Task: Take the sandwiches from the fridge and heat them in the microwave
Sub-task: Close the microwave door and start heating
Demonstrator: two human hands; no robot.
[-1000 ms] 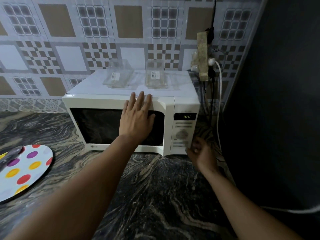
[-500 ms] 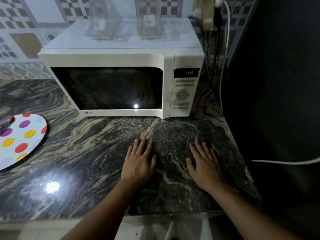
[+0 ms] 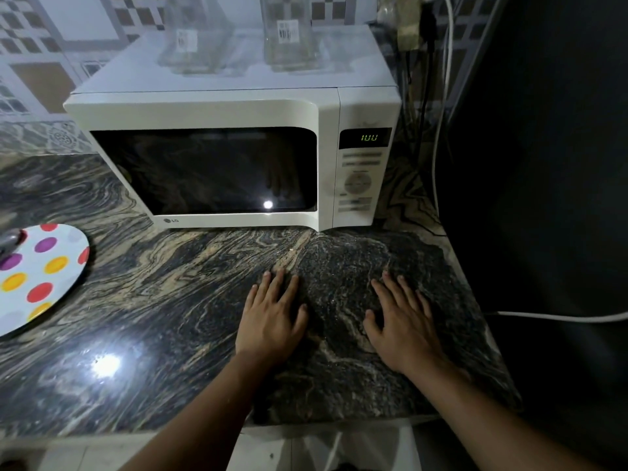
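A white microwave [image 3: 210, 112] stands at the back of the dark marbled counter [image 3: 163, 300], door closed, its window dark. Green digits glow on its display [image 3: 368, 137] above the control panel. No sandwiches are visible; the inside is too dark to see. My left hand [image 3: 272, 321] lies flat on the counter in front of the microwave, palm down, fingers apart, holding nothing. My right hand [image 3: 404, 324] lies flat beside it, further right, also holding nothing.
Two clear plastic containers [image 3: 197, 39] [image 3: 289, 35] sit on top of the microwave. A white plate with coloured dots [image 3: 37, 277] lies at the counter's left. A dark fridge side [image 3: 543, 164] stands on the right, with white cables [image 3: 441, 96] and a wall socket behind.
My left hand left the microwave door and my right hand left the control panel; both came down flat onto the counter. The view has moved back and tilted down.
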